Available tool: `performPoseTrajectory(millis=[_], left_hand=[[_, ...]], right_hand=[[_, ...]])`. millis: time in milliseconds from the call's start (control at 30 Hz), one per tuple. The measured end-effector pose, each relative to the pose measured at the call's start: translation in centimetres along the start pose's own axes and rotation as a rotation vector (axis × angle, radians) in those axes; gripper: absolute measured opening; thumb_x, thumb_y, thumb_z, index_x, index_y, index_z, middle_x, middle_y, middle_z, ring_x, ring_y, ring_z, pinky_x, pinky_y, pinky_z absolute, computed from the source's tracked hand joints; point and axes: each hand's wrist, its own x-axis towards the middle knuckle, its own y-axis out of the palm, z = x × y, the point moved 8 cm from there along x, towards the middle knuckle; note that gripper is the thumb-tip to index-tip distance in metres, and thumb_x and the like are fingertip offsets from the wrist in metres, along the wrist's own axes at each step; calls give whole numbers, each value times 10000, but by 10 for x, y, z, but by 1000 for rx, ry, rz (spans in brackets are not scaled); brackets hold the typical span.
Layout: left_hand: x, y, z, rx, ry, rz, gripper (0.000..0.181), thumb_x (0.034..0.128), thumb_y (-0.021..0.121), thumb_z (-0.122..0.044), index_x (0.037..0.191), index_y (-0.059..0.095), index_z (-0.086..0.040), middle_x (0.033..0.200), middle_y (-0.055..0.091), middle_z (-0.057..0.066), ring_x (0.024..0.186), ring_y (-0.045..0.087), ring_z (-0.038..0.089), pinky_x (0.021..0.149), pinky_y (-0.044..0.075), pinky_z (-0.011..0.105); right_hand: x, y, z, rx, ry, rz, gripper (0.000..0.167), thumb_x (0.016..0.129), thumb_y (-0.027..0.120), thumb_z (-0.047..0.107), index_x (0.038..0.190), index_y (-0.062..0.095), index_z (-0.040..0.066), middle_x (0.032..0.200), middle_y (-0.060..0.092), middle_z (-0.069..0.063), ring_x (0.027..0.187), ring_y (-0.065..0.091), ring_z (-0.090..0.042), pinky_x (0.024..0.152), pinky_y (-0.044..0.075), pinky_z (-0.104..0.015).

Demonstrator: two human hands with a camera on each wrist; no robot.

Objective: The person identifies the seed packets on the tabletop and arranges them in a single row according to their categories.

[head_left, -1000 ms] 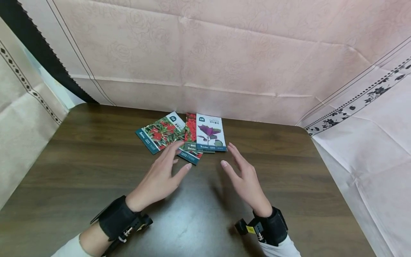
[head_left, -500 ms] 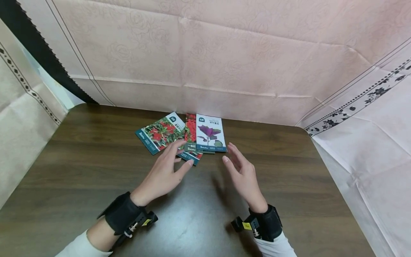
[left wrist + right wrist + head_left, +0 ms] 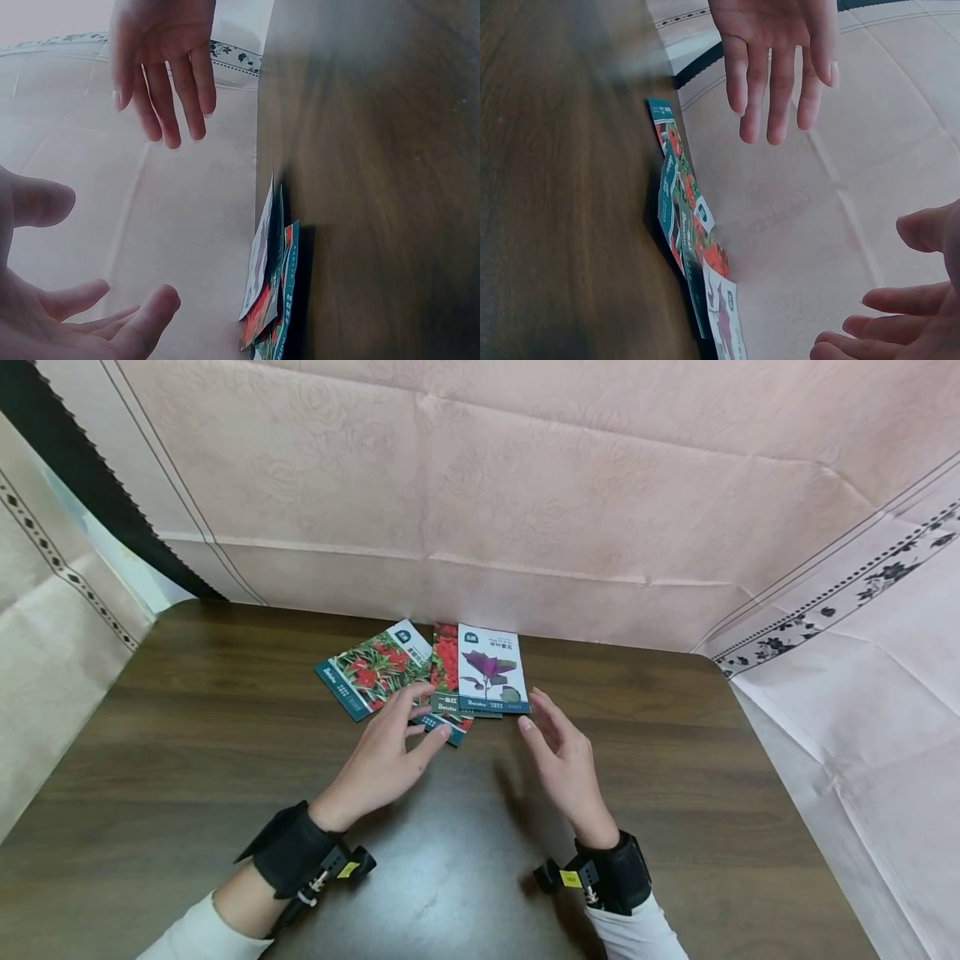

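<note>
Several flat seed packets with plant pictures lie overlapping near the table's far edge. On the right of the pile is a white packet with a purple plant [image 3: 491,664]. A packet of red flowers and green leaves [image 3: 375,668] slants at the left, with a narrow strip of a red-flowered packet [image 3: 446,656] between them. Under these, another packet's corner [image 3: 456,732] sticks out toward me. My left hand [image 3: 382,760] hovers before the pile, covering part of it in the head view. My right hand [image 3: 564,768] hovers to the right. Both hold nothing, palms facing, fingers relaxed.
The brown wooden table [image 3: 675,827] runs to a pale patterned cloth [image 3: 525,485] hanging behind it. More white cloth [image 3: 885,735] hangs at the right side. Each wrist wears a black strap [image 3: 296,852] with a small camera.
Both hands have shifted slightly: the forearms moved inward and forward, and the right thumb came nearer to its fingers. The packets stay where they were.
</note>
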Motion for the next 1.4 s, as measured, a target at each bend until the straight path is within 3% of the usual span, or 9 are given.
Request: performPoseTrajectory(millis=[467,667,900,1100,1200,1400], left_hand=[[9,-4,-4,-54,-26,-29,565,980,547,-379,1456,339,-157,1499,367,111,1287,528,312,996,490,484],[14,-6,-3,-61,-36,-42,563,978,547,-390,1451,350,-159,1485,389,94,1292,525,294,998,494,469],[23,-7,-2,-75,-61,-54,569,973,545,-416,1446,361,-159,1484,397,117,1289,531,288,998,494,472],[36,-7,-4,-117,-77,-79,553,965,565,-405,1430,382,-168,1477,410,90,1300,521,241,1027,480,438],[41,-5,-7,-123,-84,-78,561,965,566,-400,1437,372,-168,1479,405,80,1301,519,232,1032,478,430],[47,-2,-11,-161,-99,-76,557,968,560,-401,1439,371,-171,1463,428,84,1301,517,237,1039,471,445]], right_hand=[[15,-10,8,41,-32,-56,465,978,556,364,1399,507,173,1481,474,-6,1312,519,-167,1098,413,-384],[19,-11,12,57,-1,-44,458,983,550,333,1401,503,151,1493,460,-22,1331,502,-176,1108,401,-370],[15,-12,42,63,30,-32,430,1002,524,188,1401,483,32,1505,437,-111,1351,481,-230,1120,384,-376],[16,-9,51,52,34,-35,425,1004,522,188,1396,487,29,1504,437,-117,1350,480,-257,1121,387,-379],[20,-8,52,56,13,-38,419,1006,517,190,1392,492,28,1499,445,-118,1346,482,-273,1119,390,-392],[34,-8,29,73,0,-48,433,998,531,277,1395,508,104,1489,466,-55,1335,496,-210,1110,404,-372]])
